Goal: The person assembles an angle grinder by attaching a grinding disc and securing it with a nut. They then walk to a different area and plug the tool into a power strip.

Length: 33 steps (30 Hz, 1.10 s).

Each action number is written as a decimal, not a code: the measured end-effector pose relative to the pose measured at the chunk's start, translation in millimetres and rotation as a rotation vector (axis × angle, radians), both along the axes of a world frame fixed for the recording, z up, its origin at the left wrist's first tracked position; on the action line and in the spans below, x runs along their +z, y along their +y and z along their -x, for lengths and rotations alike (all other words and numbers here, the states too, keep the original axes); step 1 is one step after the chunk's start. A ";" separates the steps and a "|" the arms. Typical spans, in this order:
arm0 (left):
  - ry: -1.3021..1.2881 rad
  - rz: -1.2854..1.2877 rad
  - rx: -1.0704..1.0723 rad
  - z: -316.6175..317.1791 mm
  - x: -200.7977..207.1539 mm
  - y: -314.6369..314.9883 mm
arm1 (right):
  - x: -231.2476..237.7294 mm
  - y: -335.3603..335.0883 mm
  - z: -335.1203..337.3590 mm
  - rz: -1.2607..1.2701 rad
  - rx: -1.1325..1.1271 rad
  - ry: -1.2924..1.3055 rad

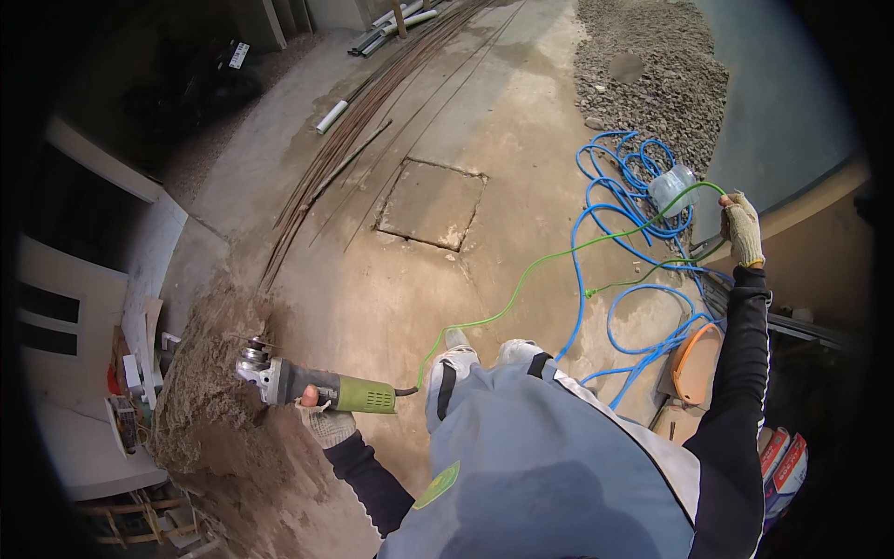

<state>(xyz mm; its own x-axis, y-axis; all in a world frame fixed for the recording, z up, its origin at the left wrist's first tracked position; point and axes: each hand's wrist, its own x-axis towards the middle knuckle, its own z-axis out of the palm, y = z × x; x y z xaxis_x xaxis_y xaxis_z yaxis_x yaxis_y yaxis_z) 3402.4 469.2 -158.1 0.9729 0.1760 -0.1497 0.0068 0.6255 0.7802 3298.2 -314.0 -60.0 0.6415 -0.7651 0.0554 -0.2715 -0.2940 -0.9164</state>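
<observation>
An angle grinder (366,394) with a green and grey body lies in my gloved left hand (328,424), which is closed around its underside. Its metal head points left, over a heap of wet sand (209,391). From the rear of the tool a bright green power cord (521,282) runs across the floor and up to the right. My right hand (742,231), also gloved and with the arm stretched out, grips that cord. Just left of the right hand sits a clear plastic container (672,190) among coils of blue hose (596,212).
Long rusty steel rods (340,154) and a short white pipe (331,117) lie on the concrete at the upper left. A square floor cover (433,205) is ahead. Gravel (652,74) is piled far right; an orange-rimmed item (697,365) and printed bags (784,470) are near right.
</observation>
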 end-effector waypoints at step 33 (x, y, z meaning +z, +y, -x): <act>0.218 -0.179 -1.000 -767.3 -45.0 -751.6 | -99.8 -73.1 -749.7 -0.121 0.464 0.288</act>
